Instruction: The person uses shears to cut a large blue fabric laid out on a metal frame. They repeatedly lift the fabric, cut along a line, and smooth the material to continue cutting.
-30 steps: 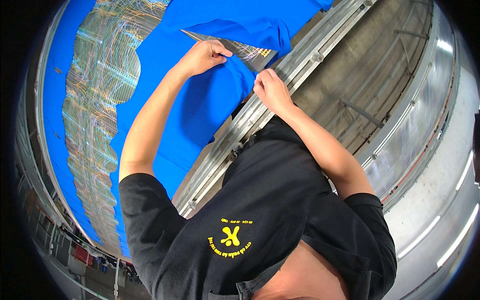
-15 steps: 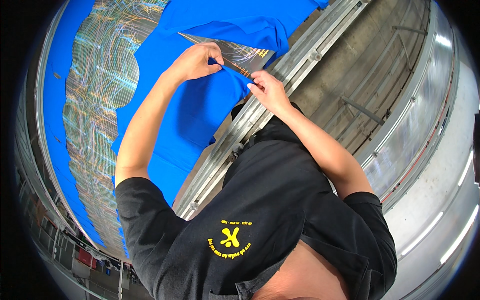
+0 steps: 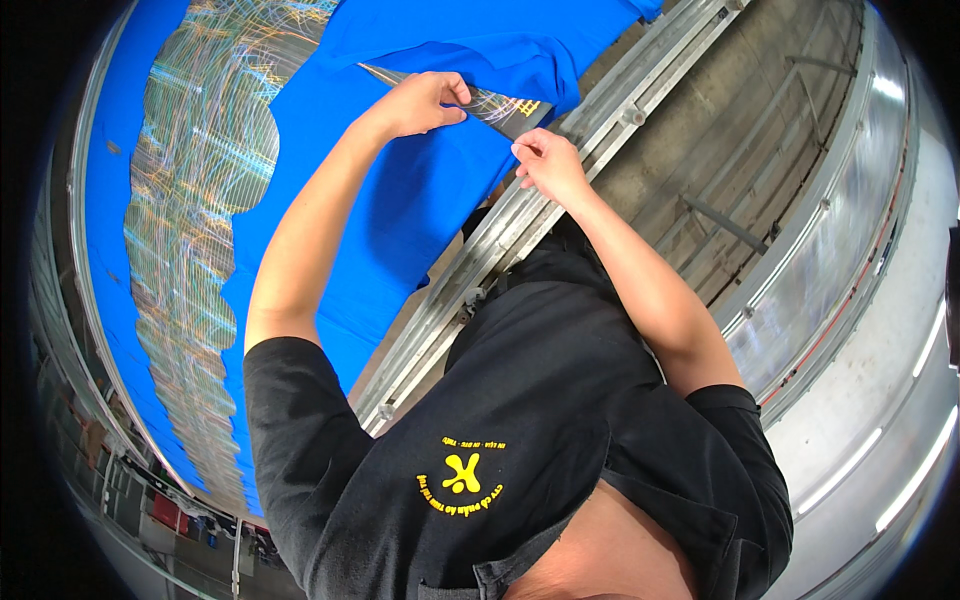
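A blue fabric piece (image 3: 420, 190) lies over the table, its edge running beside a dark wedge of patterned surface. My left hand (image 3: 430, 103) is at that edge, thumb and curled fingers apart, the thumb touching the cloth. At the near corner, close to the metal rail, my right hand (image 3: 552, 165) pinches the fabric edge between thumb and fingertips. Beyond the wedge, another blue fabric piece (image 3: 480, 28) lies with a raised, folded edge.
A metal rail (image 3: 600, 130) runs diagonally along the table's near side. The table surface (image 3: 190, 200) carries dense coloured lines between blue pieces. Right of the rail is a concrete floor (image 3: 650, 165), then another long table (image 3: 810, 290) with a shiny surface.
Both hands have moved a little away from me and to the right. The fabric edge, lifted between them before, now lies flatter. My left thumb and fingers have spread apart.
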Tool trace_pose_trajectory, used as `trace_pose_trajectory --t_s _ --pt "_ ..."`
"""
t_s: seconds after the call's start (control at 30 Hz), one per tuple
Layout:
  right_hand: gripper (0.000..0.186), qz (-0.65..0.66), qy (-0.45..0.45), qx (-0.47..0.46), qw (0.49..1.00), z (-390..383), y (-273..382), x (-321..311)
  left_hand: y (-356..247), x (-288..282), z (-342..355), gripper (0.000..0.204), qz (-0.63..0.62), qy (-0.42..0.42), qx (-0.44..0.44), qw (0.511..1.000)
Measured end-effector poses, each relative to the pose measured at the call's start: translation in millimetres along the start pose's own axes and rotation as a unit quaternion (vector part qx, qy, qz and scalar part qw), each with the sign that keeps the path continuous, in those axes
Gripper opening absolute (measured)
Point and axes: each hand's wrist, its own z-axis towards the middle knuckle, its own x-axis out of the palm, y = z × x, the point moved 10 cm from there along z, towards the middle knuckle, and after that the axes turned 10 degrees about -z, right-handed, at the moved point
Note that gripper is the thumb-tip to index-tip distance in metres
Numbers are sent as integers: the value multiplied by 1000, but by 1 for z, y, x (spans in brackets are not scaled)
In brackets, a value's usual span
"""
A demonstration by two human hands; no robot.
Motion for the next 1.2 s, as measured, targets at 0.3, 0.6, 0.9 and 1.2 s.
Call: trace_pose_trajectory --t_s 0.3,0.6,0.9,1.2 --pt "20 21 3 -4 1000 6 5 -1 -21 -23 -108 62 237 -437 57 866" --pt "23 67 -9 -42 997 14 -10 -3 -6 160 -74 87 368 -241 52 896" --pt "27 24 -84 -65 994 0 -7 -75 46 -65 -118 98 332 -501 -117 791" --pt "51 -269 -254 -195 908 42 86 -122 -2 -18 -111 69 236 -580 18 779"
